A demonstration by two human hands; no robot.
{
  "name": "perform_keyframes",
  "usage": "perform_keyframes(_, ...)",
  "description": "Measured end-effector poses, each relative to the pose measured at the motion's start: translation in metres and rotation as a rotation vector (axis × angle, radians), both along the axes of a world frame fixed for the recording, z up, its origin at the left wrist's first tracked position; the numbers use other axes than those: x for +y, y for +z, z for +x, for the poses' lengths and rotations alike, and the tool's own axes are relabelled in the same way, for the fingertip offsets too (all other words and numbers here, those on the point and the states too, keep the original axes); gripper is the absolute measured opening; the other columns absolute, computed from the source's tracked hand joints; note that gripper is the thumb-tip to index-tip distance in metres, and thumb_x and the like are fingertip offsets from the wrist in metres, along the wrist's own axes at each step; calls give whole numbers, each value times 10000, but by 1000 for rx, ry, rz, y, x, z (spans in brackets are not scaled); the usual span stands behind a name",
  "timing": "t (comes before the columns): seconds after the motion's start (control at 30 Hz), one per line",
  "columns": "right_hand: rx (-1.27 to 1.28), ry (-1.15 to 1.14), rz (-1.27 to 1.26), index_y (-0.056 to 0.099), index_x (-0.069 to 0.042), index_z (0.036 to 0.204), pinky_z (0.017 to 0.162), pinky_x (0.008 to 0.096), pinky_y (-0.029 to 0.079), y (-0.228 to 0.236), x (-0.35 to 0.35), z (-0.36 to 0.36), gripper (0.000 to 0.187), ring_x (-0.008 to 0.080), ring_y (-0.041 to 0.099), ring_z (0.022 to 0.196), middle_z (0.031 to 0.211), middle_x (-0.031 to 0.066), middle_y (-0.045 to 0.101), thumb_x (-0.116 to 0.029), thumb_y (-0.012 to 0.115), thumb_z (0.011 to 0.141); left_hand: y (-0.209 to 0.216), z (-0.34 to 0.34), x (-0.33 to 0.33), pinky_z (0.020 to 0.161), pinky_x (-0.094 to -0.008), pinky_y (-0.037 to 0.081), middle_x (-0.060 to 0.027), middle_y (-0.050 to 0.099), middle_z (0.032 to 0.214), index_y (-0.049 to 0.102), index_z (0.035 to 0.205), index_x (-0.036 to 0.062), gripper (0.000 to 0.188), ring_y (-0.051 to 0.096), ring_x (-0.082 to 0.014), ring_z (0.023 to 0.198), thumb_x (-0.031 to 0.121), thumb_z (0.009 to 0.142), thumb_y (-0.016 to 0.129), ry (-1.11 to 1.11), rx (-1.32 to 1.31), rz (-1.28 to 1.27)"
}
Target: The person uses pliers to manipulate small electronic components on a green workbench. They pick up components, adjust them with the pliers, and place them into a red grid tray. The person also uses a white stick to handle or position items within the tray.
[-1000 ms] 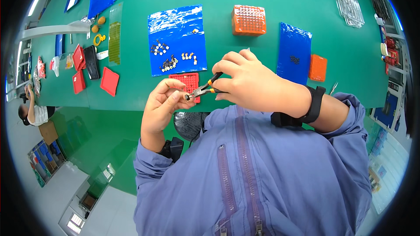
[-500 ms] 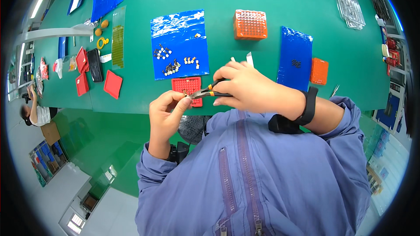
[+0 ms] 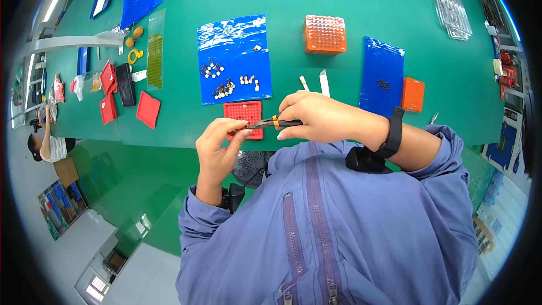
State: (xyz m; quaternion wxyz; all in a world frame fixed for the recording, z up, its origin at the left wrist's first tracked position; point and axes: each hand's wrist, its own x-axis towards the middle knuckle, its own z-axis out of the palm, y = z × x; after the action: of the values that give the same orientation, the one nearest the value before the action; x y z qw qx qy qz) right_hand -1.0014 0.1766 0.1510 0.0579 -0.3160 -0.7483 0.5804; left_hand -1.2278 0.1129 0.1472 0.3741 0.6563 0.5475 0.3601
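My right hand [image 3: 316, 115] is closed round the handles of black pliers with orange bands [image 3: 275, 123], their jaws pointing left. The plier tips meet the fingertips of my left hand [image 3: 217, 146], which pinches a tiny part too small to name. Under the tips lies a red perforated tray [image 3: 252, 112] at the table's near edge. Just beyond it, a blue sheet [image 3: 234, 39] carries several small black-and-white pieces [image 3: 224, 88] in loose groups.
An orange perforated box [image 3: 324, 35] stands beyond my right hand. Farther right are a blue sheet with dark bits [image 3: 372, 62] and an orange block [image 3: 413, 94]. Red trays [image 3: 148, 109], a black case [image 3: 125, 85] and yellow tape [image 3: 134, 56] lie left. Another person [image 3: 55, 146] is at far left.
The plier handles have come together and the jaws have turned more level at my left fingertips. My right hand has shifted slightly down. The view has moved a little.
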Motion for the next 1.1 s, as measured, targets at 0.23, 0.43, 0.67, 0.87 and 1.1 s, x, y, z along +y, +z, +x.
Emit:
perform_keyframes(0.23,-136,39,587,647,-67,891,806,386,390,-6,-9,-3,243,243,496,967,985,81,555,-282,652,778,-12,-3,-2,650,-235,468,-80,609,853,606,955,-26,149,572,-106,766,-12,808,587,147,-394,-522)
perform_keyframes(0.43,68,-17,-34,657,-23,848,657,387,419,-15,0,-1,268,253,561,752,771,120,577,-283,638,786,-4,-3,3,682,-275,489,-94,635,910,622,994,30,257,604,-173,836,-34,746,640,-17,23,79)
perform_keyframes(0.67,84,11,-120,646,3,848,566,366,419,-17,-1,-1,289,254,572,623,694,122,586,-282,627,803,-8,-4,0,659,-260,481,-67,640,802,605,1030,25,333,609,-148,741,-31,712,685,-22,-105,-46)
perform_keyframes(0.87,-68,-17,292,636,-1,889,777,344,427,-8,-6,-4,291,267,547,899,926,138,584,-283,618,818,-14,3,-4,625,-231,450,-25,595,726,564,1089,15,372,556,-95,672,-25,734,668,147,-350,-346)
perform_keyframes(1.1,-45,13,-381,643,-3,900,705,305,436,-7,7,-4,299,193,556,796,851,104,587,-291,625,822,-5,-10,3,627,-262,450,-55,596,771,622,990,42,316,567,-145,698,-3,688,703,-2,54,56)
